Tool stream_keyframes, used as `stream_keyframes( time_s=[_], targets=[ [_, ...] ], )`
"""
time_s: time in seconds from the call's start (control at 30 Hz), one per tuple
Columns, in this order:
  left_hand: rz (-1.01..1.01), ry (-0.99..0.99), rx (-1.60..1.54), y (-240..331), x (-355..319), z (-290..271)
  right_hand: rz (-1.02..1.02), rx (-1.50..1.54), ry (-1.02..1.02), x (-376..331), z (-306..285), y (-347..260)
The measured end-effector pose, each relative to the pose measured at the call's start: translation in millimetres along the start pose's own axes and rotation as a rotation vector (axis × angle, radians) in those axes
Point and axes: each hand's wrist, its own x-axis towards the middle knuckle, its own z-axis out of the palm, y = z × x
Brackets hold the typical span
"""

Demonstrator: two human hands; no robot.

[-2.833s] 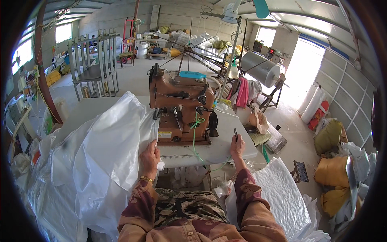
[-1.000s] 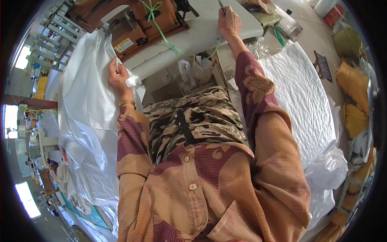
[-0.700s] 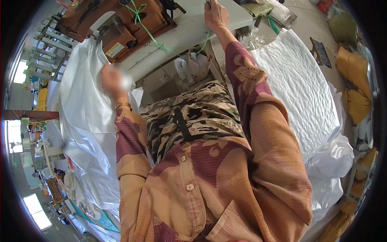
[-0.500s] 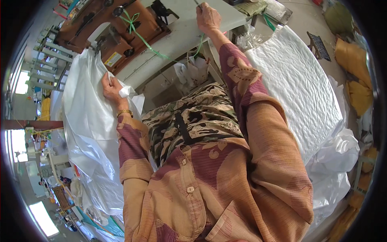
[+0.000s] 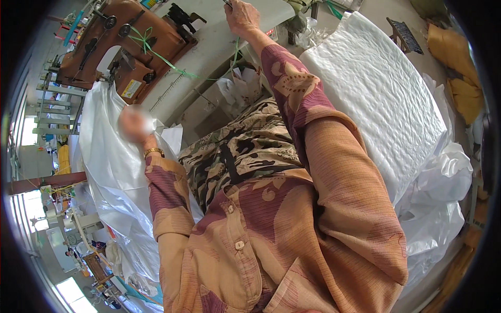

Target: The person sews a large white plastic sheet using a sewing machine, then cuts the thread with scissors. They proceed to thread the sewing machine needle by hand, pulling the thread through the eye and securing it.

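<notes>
My left hand [image 5: 135,124] is on the edge of a glossy white plastic sheet [image 5: 112,135] that runs from the sewing machine down past my left side. Its fingers are blurred now; half a second ago they were closed on the sheet's edge. The brown sewing machine [image 5: 117,36] has the sheet's upper corner at its needle area. Over the pale table [image 5: 209,39], my right hand [image 5: 243,18] is closed at the top rim of the view around a small dark metal tool [image 5: 227,3], mostly cut off, kind unclear.
A stack of crinkled white sheets [image 5: 376,94] lies to my right, with crumpled clear plastic [image 5: 433,193] below it. Green string [image 5: 172,65] hangs from the machine across the table. My lap, in camouflage cloth [image 5: 245,141], is against the table's near side. A dark metal piece [image 5: 404,36] lies on the floor.
The machine, table and both hands appear shifted up and left in the view. My left hand stays by the sheet's edge, and my right hand stays closed over the table.
</notes>
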Motion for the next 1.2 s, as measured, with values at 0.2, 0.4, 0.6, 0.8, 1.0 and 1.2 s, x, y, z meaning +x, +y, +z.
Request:
stream_keyframes(
  time_s=[0.2, 0.4, 0.6, 0.8, 1.0, 1.2],
  targets=[
    [-0.054, -0.047, 0.078, 4, 0, -3, 0.0, -0.012, 0.009, 1, 0, 1],
    [-0.102, -0.084, 0.01, -4, 2, -3, -0.012, -0.015, 0.046, -1, -1, -2],
    [-0.152, -0.22, -0.038, -2, 12, -26, -0.05, -0.008, 0.053, -3, 3, -5],
    [0.085, -0.235, 0.115, 53, 57, -89, -0.003, -0.004, 0.021, 1, -7, -2],
    [-0.096, -0.218, 0.18, 33, 96, -178, -0.048, -0.049, 0.038, -1, -2, -9],
    [-0.147, -0.275, 0.51, -31, 117, -221, -0.056, -0.18, -0.038, 6, -2, -12]
  ],
)
